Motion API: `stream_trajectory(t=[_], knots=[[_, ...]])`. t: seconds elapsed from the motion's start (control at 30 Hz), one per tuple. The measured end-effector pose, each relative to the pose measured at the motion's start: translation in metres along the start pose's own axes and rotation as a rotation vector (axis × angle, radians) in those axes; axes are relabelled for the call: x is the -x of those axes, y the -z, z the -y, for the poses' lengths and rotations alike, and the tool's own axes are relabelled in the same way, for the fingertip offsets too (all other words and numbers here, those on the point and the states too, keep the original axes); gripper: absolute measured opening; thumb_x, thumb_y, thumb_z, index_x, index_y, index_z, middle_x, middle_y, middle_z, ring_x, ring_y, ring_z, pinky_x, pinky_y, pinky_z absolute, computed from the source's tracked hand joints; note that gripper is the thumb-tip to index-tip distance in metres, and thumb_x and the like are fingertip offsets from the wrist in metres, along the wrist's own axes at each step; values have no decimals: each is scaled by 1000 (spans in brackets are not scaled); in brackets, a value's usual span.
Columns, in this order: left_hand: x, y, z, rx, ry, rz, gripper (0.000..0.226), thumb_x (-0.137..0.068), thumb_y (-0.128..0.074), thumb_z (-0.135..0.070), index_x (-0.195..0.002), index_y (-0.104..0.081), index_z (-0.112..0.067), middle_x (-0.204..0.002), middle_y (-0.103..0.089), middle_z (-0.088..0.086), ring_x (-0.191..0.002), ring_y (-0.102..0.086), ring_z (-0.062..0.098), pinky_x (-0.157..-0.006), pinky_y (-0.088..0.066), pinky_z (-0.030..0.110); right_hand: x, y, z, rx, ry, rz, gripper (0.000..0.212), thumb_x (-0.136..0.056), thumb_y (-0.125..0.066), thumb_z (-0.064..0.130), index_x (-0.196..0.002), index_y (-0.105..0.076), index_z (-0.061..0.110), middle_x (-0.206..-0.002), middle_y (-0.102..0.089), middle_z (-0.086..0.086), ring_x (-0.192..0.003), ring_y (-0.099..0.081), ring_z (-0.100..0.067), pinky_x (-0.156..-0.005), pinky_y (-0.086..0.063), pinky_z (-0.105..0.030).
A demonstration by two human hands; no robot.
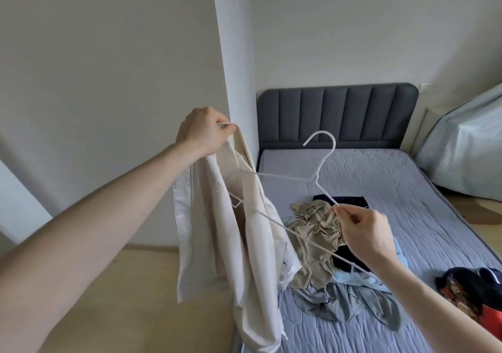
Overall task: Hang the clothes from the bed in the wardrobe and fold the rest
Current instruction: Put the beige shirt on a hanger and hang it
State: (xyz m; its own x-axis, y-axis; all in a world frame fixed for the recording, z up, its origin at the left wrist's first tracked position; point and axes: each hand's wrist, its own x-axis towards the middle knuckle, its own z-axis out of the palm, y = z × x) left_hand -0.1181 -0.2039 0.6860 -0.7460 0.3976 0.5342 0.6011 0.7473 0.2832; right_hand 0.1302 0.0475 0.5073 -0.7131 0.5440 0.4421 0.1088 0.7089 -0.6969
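At frame centre, the right hand (364,233) pinches the white hanger (274,189) (hook pointing up), long axis running upper left to lower right; the left hand (202,131) grips the cream jacket (231,244).

Cream garment (217,230), white wire hanger (312,176). Bed (407,189): grey-lilac quilted cover w/ pebble-like stitching, dark grey ribbed headboard (338,113). Pile on it: tan top (315,233), navy piece (350,200), grey-blue shirt (345,301), pale blue bit (353,278).
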Motion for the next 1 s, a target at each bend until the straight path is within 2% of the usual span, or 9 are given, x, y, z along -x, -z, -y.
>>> stream_trajectory(t=[0.1,0.2,0.27,0.4,0.5,0.6,0.73,0.83,1.0], knots=[[4,-1,-3,24,21,20,50,-86,-65,-40,-64,-37,-6,-57,-24,3,-60,-24,25,-52,-26,34,8,-2,8,-13,60,22,21,-97,-64,34,-82,-77,37,-48,-60,13,-32,-47,-10,-32,-28,-16],[10,-9,-24,129,-8,56,50,-86,-66,-38,-64,-32,-8,-60,-21,3,-63,-21,21,-55,-23,33,27,-27,19,-30,42,110,29,-97,-60,32,-75,-77,21,-52,-64,5,-35,-51,-14,-33,-43,-30],[13,-8,-39,204,-42,50,52,-87,-67,-36,-63,-29,-10,-62,-19,3,-64,-19,20,-56,-21,33,34,-40,19,-36,-37,146,35,-98,-60,33,-79,-76,9,-52,-62,-5,-37,-43,-12,-39,-40,-30],[17,7,-60,357,-75,11,55,-87,-69,-30,-60,-24,-14,-62,-17,3,-63,-17,16,-56,-17,33,39,-47,20,-332,-235,335,31,-101,-60,33,-78,-79,26,-60,-65,0,-49,-45,-12,-49,-35,-24],[28,17,-73,463,-83,43,56,-87,-71,-27,-59,-25,-12,-63,-18,4,-64,-18,16,-56,-16,32,33,-51,28,-608,-435,414,30,-103,-58,33,-83,-79,24,-61,-54,5,-53,-39,-10,-49,-30,-19],[51,23,-86,565,-126,138,58,-90,-72,-28,-55,-27,-17,-57,-19,-3,-59,-20,15,-52,-21,27,23,-51,32,-737,-579,353,35,-97,-64,45,-73,-75,23,-56,-40,6,-48,-30,-11,-48,-25,-23],[104,19,-92,592,-195,310,54,-99,-67,-36,-52,-45,-21,-47,-29,-11,-46,-30,5,-49,-24,19,21,-58,36,-864,-635,103,52,-78,-74,60,-52,-49,23,-55,-32,6,-52,-25,-12,-55,-20,-31],[145,10,-82,529,-234,413,50,-101,-63,-41,-63,-47,-13,-52,-34,-8,-50,-31,7,-50,-27,27,19,-58,39,-980,-483,-77,60,-85,-73,53,-59,-41,10,-62,-28,-5,-60,-24,-20,-61,-19,-34],[148,31,-72,139,-394,516,30,-94,-62,-60,-86,-65,-31,-67,-61,-8,-62,-53,11,-56,-42,26,7,-47,58,-925,-273,-91,68,-89,-68,56,-62,-35,3,-60,-26,-3,-57,-24,-14,-51,-22,-21]])
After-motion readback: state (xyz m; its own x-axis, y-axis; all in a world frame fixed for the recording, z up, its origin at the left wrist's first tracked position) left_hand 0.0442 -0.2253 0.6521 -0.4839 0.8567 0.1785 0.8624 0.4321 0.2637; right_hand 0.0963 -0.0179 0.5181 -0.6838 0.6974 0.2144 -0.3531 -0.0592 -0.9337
